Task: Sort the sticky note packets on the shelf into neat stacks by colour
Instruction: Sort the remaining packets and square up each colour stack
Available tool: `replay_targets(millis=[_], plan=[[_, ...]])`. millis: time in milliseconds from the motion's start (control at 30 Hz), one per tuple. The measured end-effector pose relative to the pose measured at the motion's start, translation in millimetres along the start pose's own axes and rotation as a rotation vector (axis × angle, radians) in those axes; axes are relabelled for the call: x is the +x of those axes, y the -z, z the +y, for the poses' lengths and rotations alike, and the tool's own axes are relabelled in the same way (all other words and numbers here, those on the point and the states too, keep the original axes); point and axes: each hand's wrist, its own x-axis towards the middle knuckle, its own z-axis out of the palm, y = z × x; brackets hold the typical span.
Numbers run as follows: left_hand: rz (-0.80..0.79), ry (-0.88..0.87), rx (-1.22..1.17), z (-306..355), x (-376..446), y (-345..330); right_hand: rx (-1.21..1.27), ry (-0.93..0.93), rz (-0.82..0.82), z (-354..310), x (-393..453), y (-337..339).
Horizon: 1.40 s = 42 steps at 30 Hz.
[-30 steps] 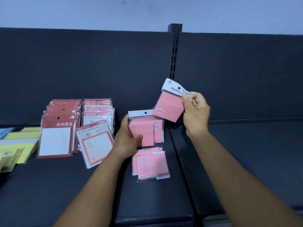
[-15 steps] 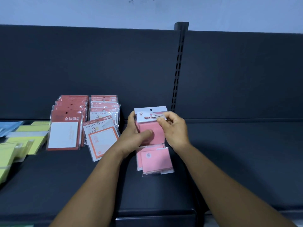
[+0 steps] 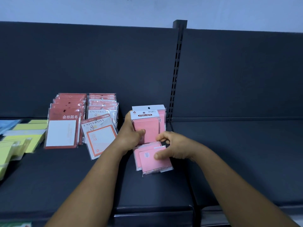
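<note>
A stack of pink sticky note packets stands upright at the back of the dark shelf, its front packet showing a white "STICKY NOTE" header. My left hand grips this stack from the left, thumb across the front. Just in front, a few more pink packets lie flat. My right hand is on them, thumb pressing the top packet and curled fingers at its far edge.
Left of the pink ones stand rows of red-framed packets and "UNIVERSITY" packets. Yellow packets and a blue one lie at the far left. A slotted upright post divides the shelf's back panel.
My right hand brought the raised pink packet down onto the front of the upright stack, let go of it, and moved down to the flat pink packets. The left hand kept hold of the stack.
</note>
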Motion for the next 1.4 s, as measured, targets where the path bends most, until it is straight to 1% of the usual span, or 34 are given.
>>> replay_targets(millis=[133, 300, 467, 533, 600, 667, 733, 800, 833, 900, 967, 1033, 1100, 1167, 1233, 1300, 1400], plan=[[-0.013, 0.016, 0.012, -2, 1, 1, -0.17, 0.021, -0.049, -4, -5, 1], [-0.018, 0.015, 0.018, -1, 0, 3, -0.344, -0.011, -0.115, -12, -5, 4], [-0.023, 0.012, 0.005, 3, -4, 3, -0.322, -0.045, -0.124, -19, -4, 4], [-0.028, 0.014, -0.011, 6, -5, 3, -0.256, -0.02, -0.111, -18, -4, 3], [-0.047, 0.032, -0.043, 10, -8, 3, -0.134, 0.037, -0.054, -15, -4, 3], [-0.059, 0.058, -0.108, 13, -11, 4, -0.04, 0.087, 0.094, -14, -2, 3], [-0.062, 0.105, -0.22, 16, -12, 5, 0.0, 0.12, 0.267, -12, 1, 2], [-0.087, 0.118, -0.309, 16, -13, 6, 0.006, 0.153, 0.375, -12, 4, -2], [-0.109, 0.104, -0.318, 15, -14, 7, -0.011, 0.175, 0.409, -12, 6, -4], [-0.165, 0.062, -0.217, 13, -17, 9, -0.047, 0.21, 0.462, -12, 12, -8], [-0.207, 0.039, -0.081, 9, -18, 9, -0.041, 0.198, 0.493, -10, 19, -10], [-0.201, 0.041, -0.048, 6, -18, 9, 0.039, 0.129, 0.463, -7, 25, -7], [-0.199, 0.043, -0.058, 5, -17, 9, 0.187, 0.057, 0.34, -1, 30, -3], [-0.199, 0.054, -0.067, 4, -17, 8, 0.303, 0.045, 0.193, 4, 36, -3], [-0.203, 0.081, -0.06, 5, -17, 6, 0.329, 0.077, 0.118, 7, 42, -5], [-0.209, 0.1, -0.03, 6, -17, 6, 0.307, 0.104, 0.134, 8, 46, -7], [-0.211, 0.099, -0.011, 8, -16, 9, 0.205, 0.075, 0.225, 10, 44, -4]])
